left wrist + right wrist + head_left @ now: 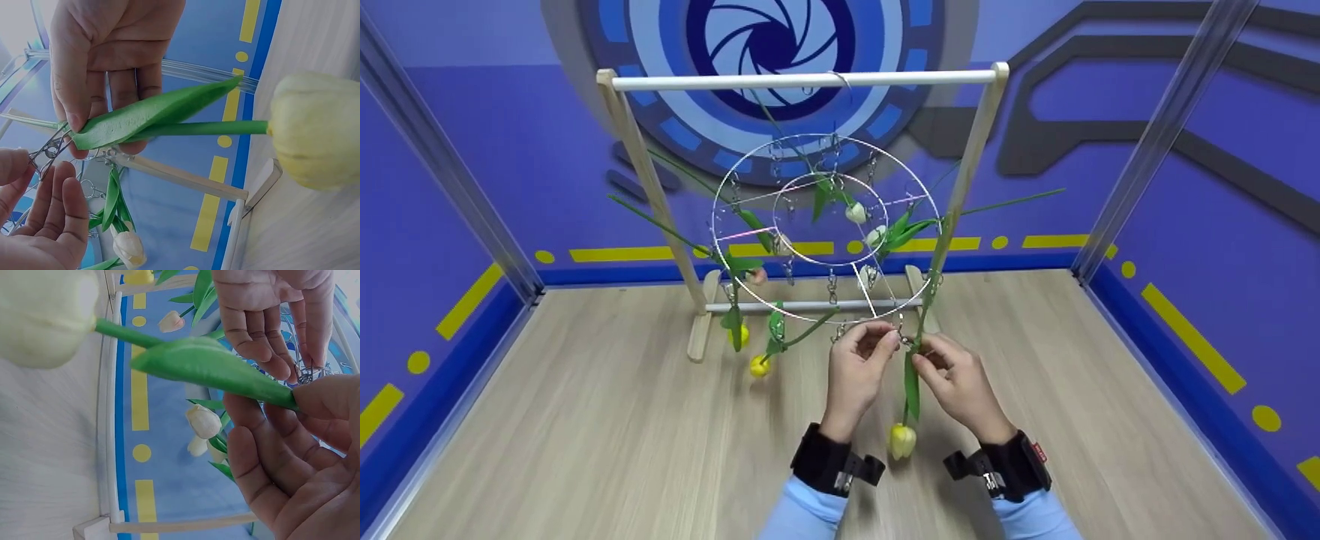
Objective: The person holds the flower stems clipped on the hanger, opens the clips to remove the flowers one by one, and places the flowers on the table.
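My left hand (856, 375) pinches a small metal wire clip (49, 151) between thumb and fingertips, close under the front of the round hanging rack (769, 306). Right beside it, my right hand (962, 382) pinches the green stem of a pale yellow artificial tulip (902, 441). The tulip hangs head down, and its stem runs up past the rack's right side. In the left wrist view the clip's wire ends meet the stem at the right fingertips. A broad leaf (208, 365) lies along the stem below the pinch.
The rack hangs from the white bar (802, 80) of a wooden stand (986, 127). Other tulips hang from its clips: yellow ones (760, 366) at front left, white ones (855, 213) near the middle, a pink one (757, 276) at left. Blue printed panels (1207, 225) enclose the wooden tabletop (607, 420).
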Tool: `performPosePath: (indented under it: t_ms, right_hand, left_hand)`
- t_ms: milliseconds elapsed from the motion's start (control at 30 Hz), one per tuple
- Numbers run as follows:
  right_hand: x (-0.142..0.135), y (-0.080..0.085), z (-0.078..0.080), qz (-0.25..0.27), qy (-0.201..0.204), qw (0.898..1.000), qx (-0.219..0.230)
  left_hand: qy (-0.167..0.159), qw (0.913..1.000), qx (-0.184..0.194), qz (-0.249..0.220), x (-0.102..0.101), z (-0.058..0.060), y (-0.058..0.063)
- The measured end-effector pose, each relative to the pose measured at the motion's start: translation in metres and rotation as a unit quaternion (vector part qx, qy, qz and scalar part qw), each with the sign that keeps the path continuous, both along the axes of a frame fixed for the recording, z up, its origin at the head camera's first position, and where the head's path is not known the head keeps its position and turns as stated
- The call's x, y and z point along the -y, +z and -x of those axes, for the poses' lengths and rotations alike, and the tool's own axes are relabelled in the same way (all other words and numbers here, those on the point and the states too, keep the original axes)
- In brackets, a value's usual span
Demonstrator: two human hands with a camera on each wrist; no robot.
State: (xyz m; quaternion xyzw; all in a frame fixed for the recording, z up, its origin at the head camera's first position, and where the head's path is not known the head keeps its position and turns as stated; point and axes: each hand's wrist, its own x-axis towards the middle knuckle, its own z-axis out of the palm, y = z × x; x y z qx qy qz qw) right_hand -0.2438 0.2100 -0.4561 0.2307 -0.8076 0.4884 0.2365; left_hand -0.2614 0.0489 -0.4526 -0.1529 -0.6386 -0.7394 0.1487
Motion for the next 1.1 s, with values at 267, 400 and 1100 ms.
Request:
performPosePath:
  t_ms: [267,400,1100]
  right_hand:
    - [-0.0040,-0.0004,0.0003,-0.007,0.025,0.998,0.063]
    - [-0.0048,-0.0001,0.0006,-0.008,0.026,0.997,0.077]
    - [-0.0058,-0.0018,0.0015,-0.030,0.010,0.999,0.021]
  left_hand:
    - [0.014,0.9998,-0.004,0.010,-0.0002,-0.0002,-0.0001]
    - [0.018,0.9997,0.016,0.002,-0.0016,-0.0002,-0.0003]
    - [0.038,0.9972,0.025,0.059,-0.0051,0.0037,-0.0033]
